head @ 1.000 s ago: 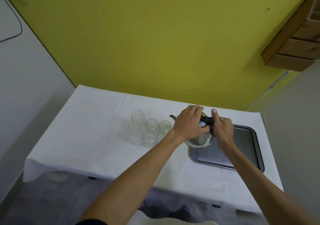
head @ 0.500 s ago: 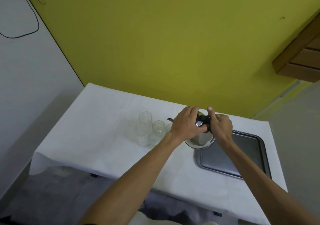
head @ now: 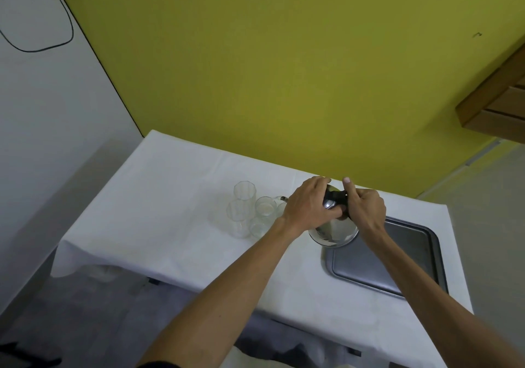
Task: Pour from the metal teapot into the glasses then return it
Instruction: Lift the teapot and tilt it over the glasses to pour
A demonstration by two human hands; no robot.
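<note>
Right now both hands are on the metal teapot (head: 333,230), which is tipped toward the glasses (head: 257,211) with its spout (head: 281,198) reaching over the nearest one. The right hand (head: 365,207) is closed around the black handle (head: 336,196), thumb sticking up behind it. The left hand (head: 308,204) lies over the top of the pot, fingers curled down onto the lid side, pressing on it. The pot's shiny round belly faces the person, hanging above the near left corner of the dark tray (head: 397,257); whether its base touches anything I cannot tell. The tray sits on the right part of the white-clothed table (head: 170,211). The glasses stand in a tight cluster left of the pot: two taller ones on the far left, shorter ones beside them, one partly hidden behind the left wrist. Behind the table rises a yellow-green wall (head: 284,69), and a wooden shelf (head: 494,103) juts in at the right edge.
</note>
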